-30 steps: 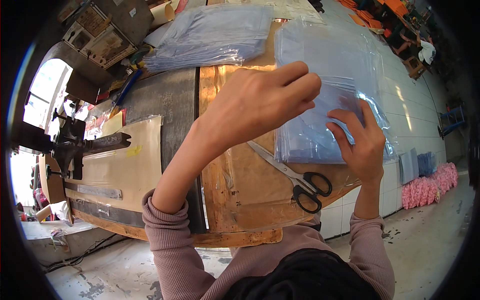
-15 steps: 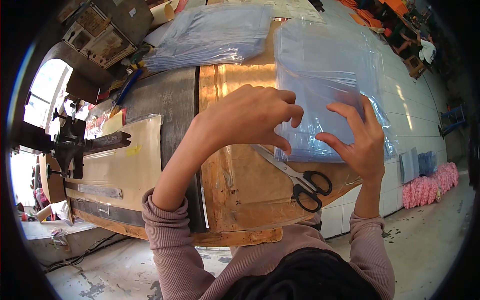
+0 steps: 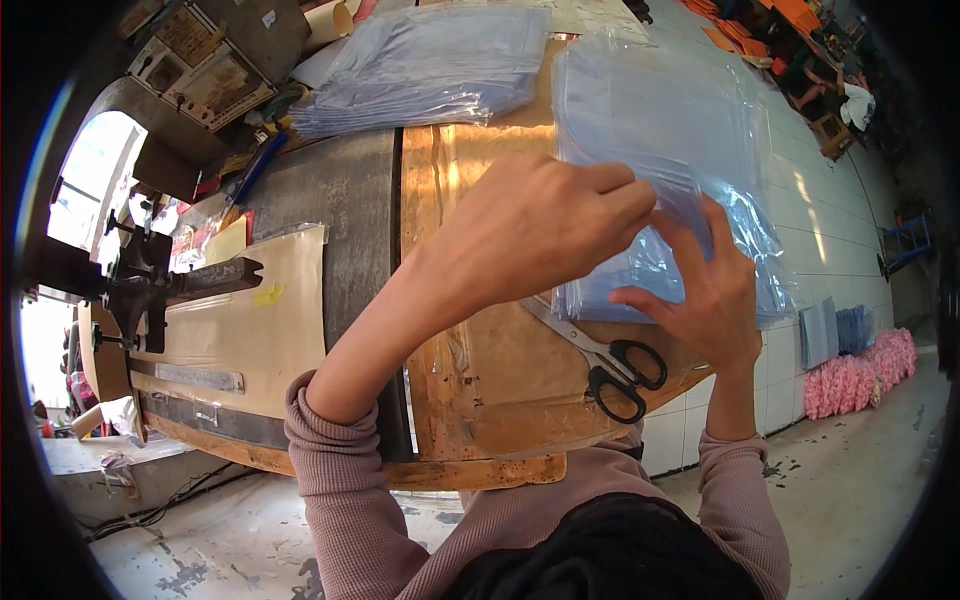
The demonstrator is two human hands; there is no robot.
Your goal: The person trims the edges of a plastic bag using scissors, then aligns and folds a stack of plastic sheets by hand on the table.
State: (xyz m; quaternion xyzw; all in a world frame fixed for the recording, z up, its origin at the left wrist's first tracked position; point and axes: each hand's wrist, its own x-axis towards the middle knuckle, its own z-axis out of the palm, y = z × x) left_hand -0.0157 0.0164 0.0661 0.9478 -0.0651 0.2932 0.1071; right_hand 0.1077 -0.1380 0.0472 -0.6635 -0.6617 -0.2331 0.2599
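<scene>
Clear bluish plastic sleeves (image 3: 650, 100) lie in a stack on the right side of the table, with smaller sleeves (image 3: 677, 178) on top, their far edge bent up and curved. My left hand (image 3: 560, 225) reaches over the stack with its fingers drawn together; its fingertips are hidden, so what they pinch cannot be made out. Close against it, my right hand (image 3: 712, 300) is at the right edge of the smaller sleeves. Its thumb is stretched out apart from its fingers, which touch the bent plastic. Black-handled scissors (image 3: 610, 368) lie partly spread just nearer to me.
Another pile of clear sleeves (image 3: 420, 70) is at the far side of the table. At the left stand a dark metal clamp-like fixture (image 3: 150, 285) and a brown sheet (image 3: 240, 330). Pink bundles (image 3: 860, 375) rest on the floor at right. A person (image 3: 857, 103) is far right.
My left hand has moved right and its fingers have closed, meeting my right hand. The smaller sleeves' far edge, flatter before, now bends up. My right hand has shifted slightly left.
</scene>
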